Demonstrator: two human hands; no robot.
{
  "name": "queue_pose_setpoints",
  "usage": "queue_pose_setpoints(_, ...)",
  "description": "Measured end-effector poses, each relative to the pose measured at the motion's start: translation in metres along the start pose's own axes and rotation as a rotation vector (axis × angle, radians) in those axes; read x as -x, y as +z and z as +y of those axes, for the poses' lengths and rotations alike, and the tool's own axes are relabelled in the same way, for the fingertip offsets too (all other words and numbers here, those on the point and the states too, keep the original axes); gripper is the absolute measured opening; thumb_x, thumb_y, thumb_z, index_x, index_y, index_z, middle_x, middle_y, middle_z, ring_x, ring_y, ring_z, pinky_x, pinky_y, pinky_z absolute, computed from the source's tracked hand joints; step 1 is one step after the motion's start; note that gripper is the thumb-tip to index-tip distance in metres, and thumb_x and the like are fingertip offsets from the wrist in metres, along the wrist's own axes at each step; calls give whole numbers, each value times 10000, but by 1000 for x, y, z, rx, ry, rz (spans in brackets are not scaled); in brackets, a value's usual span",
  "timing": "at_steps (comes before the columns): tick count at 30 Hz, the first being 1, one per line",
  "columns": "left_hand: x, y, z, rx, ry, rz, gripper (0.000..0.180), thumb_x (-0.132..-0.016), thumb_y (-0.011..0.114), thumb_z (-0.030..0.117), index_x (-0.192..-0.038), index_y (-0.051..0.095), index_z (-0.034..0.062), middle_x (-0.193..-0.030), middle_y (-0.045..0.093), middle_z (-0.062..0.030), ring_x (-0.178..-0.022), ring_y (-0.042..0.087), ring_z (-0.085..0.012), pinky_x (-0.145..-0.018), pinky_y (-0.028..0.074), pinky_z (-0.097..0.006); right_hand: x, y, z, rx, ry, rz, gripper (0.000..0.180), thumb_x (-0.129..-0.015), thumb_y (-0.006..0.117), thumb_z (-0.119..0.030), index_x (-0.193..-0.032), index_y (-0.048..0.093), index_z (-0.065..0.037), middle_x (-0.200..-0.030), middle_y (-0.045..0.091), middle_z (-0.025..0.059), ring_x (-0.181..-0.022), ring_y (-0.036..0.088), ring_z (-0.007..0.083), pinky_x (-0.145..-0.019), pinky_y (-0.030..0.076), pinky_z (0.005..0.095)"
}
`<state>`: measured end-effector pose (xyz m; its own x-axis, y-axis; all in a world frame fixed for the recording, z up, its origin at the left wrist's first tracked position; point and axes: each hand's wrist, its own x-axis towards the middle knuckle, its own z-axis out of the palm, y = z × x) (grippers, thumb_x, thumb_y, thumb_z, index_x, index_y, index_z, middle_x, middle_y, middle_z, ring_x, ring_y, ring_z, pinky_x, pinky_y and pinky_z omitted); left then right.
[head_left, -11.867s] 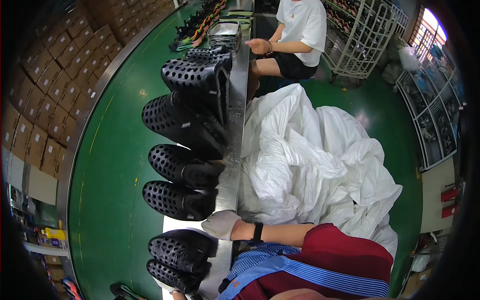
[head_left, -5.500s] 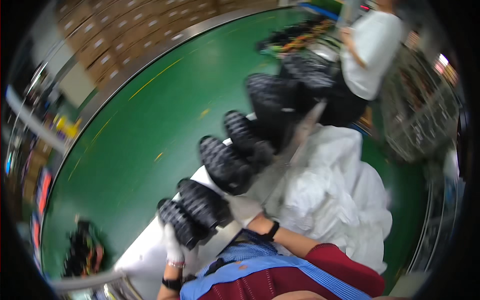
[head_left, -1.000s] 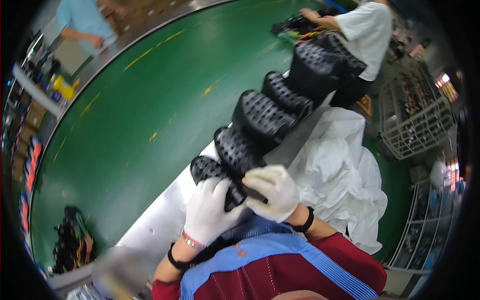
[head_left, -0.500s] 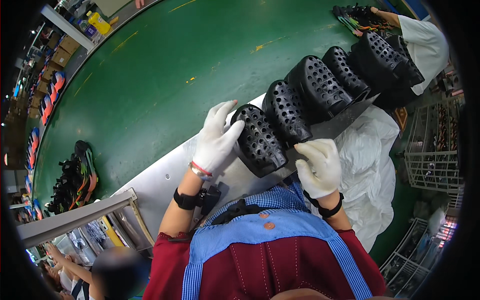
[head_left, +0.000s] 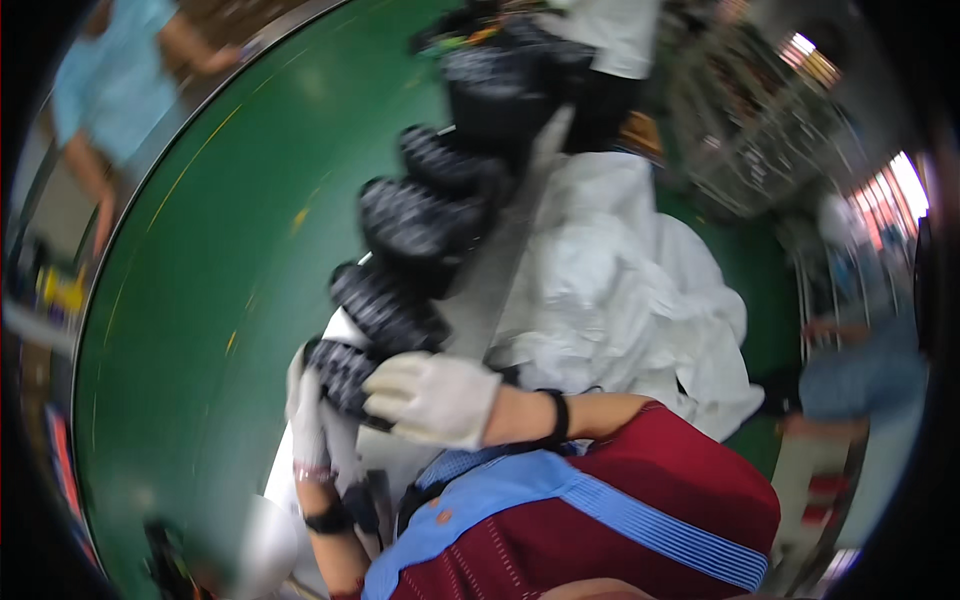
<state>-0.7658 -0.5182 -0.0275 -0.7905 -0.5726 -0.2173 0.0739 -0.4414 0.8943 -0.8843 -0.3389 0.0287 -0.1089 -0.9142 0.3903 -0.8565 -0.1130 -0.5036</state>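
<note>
Both my hands, in white gloves, are at the nearest black perforated shell-shaped piece (head_left: 340, 378), which is blurred by motion. My left hand (head_left: 310, 415) lies along its left side, with the fingers partly behind it. Over its right edge curl the fingers of my right hand (head_left: 435, 400). Each hand appears closed on the piece, though the blur softens the fingertips. Just beyond stands a second perforated piece (head_left: 388, 308), and several more run in a row away from me, among them a bigger one (head_left: 420, 222).
A green work surface (head_left: 220, 250) spreads left of the row. White sheeting (head_left: 600, 280) is heaped on the right. Dark shoes (head_left: 168, 565) sit lower left, blurred. A person in light blue (head_left: 115, 80) stands across the surface; a white sleeve (head_left: 620, 35) shows at the top. Wire racks (head_left: 745, 120) stand at right.
The view has swung right, so the row now lies further left. My right hand has come over to the nearest piece, which my left hand was touching before.
</note>
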Motion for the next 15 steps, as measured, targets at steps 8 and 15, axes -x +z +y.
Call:
queue_pose_setpoints(8, -7, -55, -27, -326, 136, -77, 504, -1062, 387, 311, -1423, 397, -41, -1284, 557, -162, -1133, 587, -233, -1006, 478, -376, 8, 33, 0, 202, 41, 157, 295, -765, 687, -234, -1021, 662, -89, -1093, 599, 59, -1045, 582, 251, -790, 556, 343)
queue_pose_setpoints(15, -1, -35, -22, -334, 146, -8, 502, -1030, 414, 267, -1425, 426, -42, -1294, 564, -144, -1141, 566, -216, -1014, 445, -346, 12, 25, 5, 108, 44, 21, 368, -752, 736, -244, -1062, 645, -68, -1185, 576, 90, -1123, 551, 288, -863, 549, 366)
